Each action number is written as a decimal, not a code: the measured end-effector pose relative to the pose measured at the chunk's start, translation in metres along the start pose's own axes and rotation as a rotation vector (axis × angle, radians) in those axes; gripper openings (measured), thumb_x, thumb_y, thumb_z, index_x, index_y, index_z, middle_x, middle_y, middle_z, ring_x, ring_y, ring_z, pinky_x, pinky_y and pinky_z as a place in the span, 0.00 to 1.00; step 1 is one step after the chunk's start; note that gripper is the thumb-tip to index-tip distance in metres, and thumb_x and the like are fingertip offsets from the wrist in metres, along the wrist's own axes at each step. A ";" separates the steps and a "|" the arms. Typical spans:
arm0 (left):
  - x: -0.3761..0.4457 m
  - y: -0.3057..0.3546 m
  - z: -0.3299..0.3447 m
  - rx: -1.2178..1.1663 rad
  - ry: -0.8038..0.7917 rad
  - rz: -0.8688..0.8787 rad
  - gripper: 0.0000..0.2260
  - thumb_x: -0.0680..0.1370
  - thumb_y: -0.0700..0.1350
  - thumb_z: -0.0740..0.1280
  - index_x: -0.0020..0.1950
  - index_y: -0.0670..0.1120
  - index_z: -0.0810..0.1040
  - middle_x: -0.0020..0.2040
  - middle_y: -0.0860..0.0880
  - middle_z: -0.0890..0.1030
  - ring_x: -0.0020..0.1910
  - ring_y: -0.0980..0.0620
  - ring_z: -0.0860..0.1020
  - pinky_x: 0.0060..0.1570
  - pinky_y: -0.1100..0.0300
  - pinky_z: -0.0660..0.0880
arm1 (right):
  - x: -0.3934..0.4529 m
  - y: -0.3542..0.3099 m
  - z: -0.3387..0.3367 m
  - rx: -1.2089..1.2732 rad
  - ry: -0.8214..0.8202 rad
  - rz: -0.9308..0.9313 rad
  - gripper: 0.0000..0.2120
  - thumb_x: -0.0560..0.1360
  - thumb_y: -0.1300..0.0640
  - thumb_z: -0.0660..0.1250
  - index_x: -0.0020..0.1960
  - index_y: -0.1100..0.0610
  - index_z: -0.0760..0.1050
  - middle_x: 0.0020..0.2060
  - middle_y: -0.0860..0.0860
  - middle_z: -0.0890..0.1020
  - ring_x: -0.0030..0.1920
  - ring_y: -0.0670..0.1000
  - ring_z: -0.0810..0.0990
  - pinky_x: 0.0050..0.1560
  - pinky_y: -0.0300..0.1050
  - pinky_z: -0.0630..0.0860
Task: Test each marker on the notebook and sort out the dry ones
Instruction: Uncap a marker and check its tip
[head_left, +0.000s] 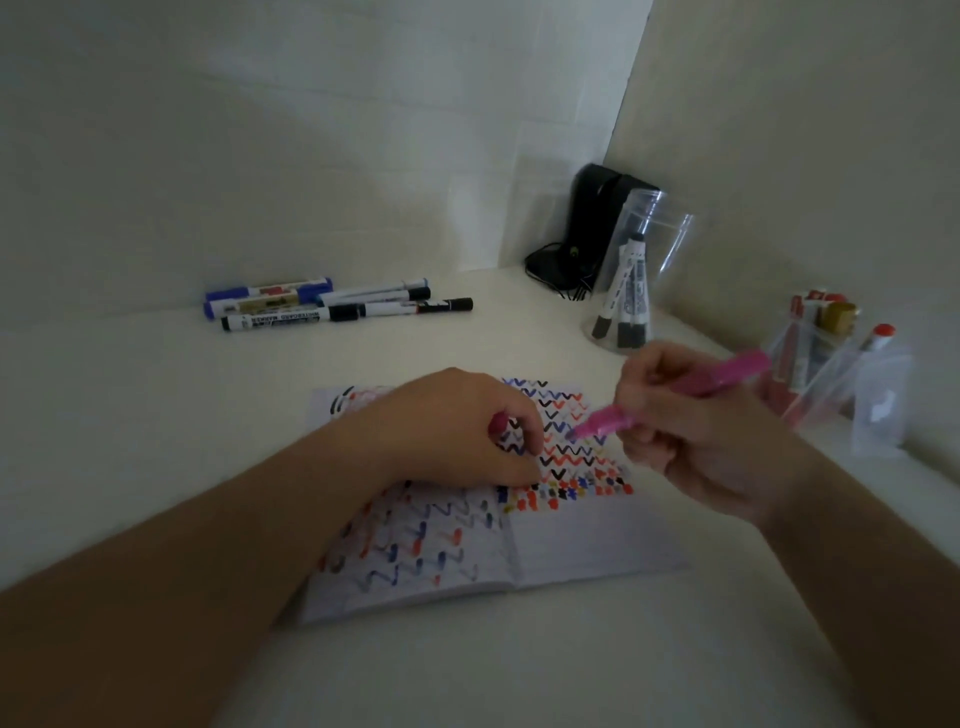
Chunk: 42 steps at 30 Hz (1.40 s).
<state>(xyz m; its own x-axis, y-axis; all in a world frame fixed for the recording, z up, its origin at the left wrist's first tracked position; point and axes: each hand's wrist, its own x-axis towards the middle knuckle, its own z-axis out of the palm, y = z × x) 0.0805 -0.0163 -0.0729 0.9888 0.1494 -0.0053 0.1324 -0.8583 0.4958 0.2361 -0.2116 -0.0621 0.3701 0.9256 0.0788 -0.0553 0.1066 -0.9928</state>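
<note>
The right-hand grip (691, 431) is closed round a pink marker (675, 397), fingers wrapped about the middle of its barrel. The barrel's long axis runs from upper right, behind the grip, down to the lower left, where the uncapped tip pokes out ahead of the fingers, just over the notebook (571, 545); whether it touches the paper I cannot tell. The notebook lies open on the desk (156, 415) below and to the left of that grip, its upper page crowded with zigzag test strokes right under the tip. The left hand (457, 426) rests on that page, just left of the tip, fingers curled round a small pink piece, probably the cap (500, 423). So the right grip is the nearer one to the marking spot: I judge a short drop down and left lays the stroke.
</note>
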 end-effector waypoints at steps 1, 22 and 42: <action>0.001 0.000 0.002 0.018 0.009 -0.004 0.10 0.72 0.66 0.74 0.51 0.65 0.81 0.47 0.62 0.79 0.45 0.64 0.77 0.48 0.61 0.76 | -0.005 0.011 0.002 -0.041 0.015 -0.008 0.19 0.61 0.54 0.86 0.38 0.59 0.76 0.28 0.58 0.71 0.26 0.50 0.66 0.25 0.40 0.63; 0.000 0.006 0.006 -0.007 0.042 -0.085 0.16 0.70 0.65 0.76 0.56 0.66 0.79 0.46 0.58 0.77 0.45 0.60 0.77 0.43 0.61 0.74 | -0.014 0.026 0.023 -0.438 0.266 0.049 0.18 0.74 0.70 0.72 0.30 0.54 0.76 0.27 0.58 0.81 0.26 0.52 0.78 0.25 0.40 0.73; 0.000 0.004 0.007 -0.025 0.055 -0.074 0.15 0.70 0.64 0.76 0.54 0.66 0.80 0.44 0.58 0.77 0.43 0.60 0.76 0.41 0.62 0.71 | -0.017 0.024 0.020 -0.525 0.214 0.018 0.10 0.67 0.67 0.77 0.38 0.66 0.75 0.27 0.55 0.79 0.28 0.48 0.75 0.29 0.42 0.71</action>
<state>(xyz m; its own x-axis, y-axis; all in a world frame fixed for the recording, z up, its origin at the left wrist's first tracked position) 0.0813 -0.0235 -0.0766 0.9710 0.2391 0.0051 0.2021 -0.8317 0.5171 0.2101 -0.2174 -0.0851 0.5559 0.8258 0.0951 0.3851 -0.1545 -0.9099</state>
